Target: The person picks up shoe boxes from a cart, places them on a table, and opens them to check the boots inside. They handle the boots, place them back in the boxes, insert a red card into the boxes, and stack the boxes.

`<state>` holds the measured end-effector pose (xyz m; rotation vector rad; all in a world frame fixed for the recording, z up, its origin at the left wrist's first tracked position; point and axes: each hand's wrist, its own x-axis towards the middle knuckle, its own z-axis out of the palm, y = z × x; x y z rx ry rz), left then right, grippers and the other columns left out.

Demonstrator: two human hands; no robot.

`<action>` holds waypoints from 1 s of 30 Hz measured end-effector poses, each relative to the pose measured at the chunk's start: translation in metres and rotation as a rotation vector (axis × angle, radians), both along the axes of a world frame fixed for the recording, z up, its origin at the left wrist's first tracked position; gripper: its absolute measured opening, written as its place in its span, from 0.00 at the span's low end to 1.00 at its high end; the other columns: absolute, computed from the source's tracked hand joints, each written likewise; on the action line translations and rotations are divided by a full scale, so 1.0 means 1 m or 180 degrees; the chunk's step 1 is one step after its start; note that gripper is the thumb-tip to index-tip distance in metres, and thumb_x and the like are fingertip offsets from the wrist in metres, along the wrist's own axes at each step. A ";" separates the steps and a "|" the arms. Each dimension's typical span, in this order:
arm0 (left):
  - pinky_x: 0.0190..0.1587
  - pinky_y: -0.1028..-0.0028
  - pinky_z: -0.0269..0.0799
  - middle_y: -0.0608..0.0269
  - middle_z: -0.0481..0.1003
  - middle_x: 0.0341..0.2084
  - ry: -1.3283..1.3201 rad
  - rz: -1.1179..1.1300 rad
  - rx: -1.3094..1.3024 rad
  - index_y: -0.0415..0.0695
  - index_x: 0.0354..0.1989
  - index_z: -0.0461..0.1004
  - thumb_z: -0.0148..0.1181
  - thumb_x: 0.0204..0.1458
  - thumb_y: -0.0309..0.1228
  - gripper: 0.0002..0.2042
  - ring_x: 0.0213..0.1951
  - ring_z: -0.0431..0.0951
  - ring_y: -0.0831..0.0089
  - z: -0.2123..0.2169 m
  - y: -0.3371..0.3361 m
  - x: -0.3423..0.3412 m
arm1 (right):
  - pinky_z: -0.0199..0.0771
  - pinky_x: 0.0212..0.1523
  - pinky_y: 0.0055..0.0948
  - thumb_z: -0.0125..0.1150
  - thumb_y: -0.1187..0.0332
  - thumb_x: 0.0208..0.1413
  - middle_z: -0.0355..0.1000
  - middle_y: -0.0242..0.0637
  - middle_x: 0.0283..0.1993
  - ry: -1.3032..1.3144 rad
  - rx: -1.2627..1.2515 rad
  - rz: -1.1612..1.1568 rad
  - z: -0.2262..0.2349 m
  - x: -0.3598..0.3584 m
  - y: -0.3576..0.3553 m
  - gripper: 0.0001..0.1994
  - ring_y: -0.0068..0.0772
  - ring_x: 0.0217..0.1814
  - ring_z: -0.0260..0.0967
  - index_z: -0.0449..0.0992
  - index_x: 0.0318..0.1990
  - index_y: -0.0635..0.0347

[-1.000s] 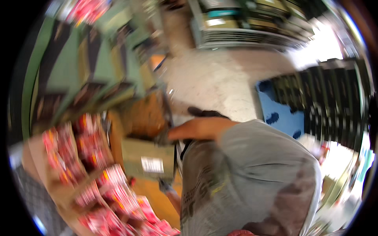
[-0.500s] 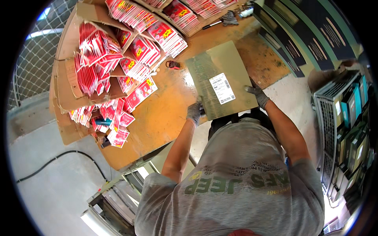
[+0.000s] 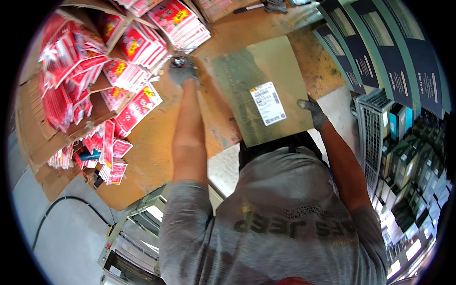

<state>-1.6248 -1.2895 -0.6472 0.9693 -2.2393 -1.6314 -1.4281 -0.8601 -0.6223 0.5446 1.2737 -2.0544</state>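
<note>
The head view looks down over a person in a grey shirt at a worn orange-brown wooden table [image 3: 156, 156], where a flat brown cardboard box with a white shipping label [image 3: 266, 90] lies in front of them. Half a second ago both gloved hands gripped the box's near corners; now the left hand [image 3: 183, 71] has left it and reached far forward to the table just beside the box's upper left corner, so the box is held from one side only and attention seems to have moved to a small dark object [image 3: 179, 60] there. That hand's fingers are curled over the small object, though whether they actually clamp it I cannot tell. The left arm is stretched out nearly straight. The right hand [image 3: 313, 111], fingers together, presses the box's right edge, elbow bent. Red and white flat packets [image 3: 137, 76] fill open cardboard cartons [image 3: 42, 142] to the left; dark blue flat cartons [image 3: 375, 52] are stacked to the right.
</note>
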 end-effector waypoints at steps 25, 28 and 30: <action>0.59 0.73 0.67 0.60 0.74 0.54 0.0029 -0.0281 0.1033 0.34 0.66 0.65 0.61 0.63 0.43 0.29 0.52 0.73 0.73 0.006 0.073 0.273 | 0.63 0.68 0.37 0.73 0.50 0.45 0.64 0.43 0.69 0.0185 0.0219 0.0717 -0.008 -0.028 -0.002 0.49 0.39 0.70 0.61 0.57 0.73 0.61; 0.59 0.74 0.67 0.56 0.74 0.56 -0.0161 -0.0256 0.1447 0.33 0.66 0.64 0.64 0.61 0.42 0.31 0.55 0.71 0.73 0.029 0.110 0.313 | 0.61 0.70 0.37 0.73 0.49 0.45 0.63 0.43 0.70 0.0238 0.0236 0.0734 -0.013 -0.028 -0.001 0.50 0.39 0.72 0.60 0.57 0.73 0.60; 0.57 0.74 0.68 0.58 0.75 0.55 -0.0322 -0.0655 0.1242 0.36 0.66 0.65 0.63 0.61 0.46 0.32 0.53 0.72 0.75 0.038 0.128 0.320 | 0.60 0.70 0.37 0.73 0.49 0.45 0.63 0.42 0.70 0.0403 0.0298 0.0758 -0.028 -0.028 0.000 0.50 0.38 0.72 0.59 0.57 0.74 0.59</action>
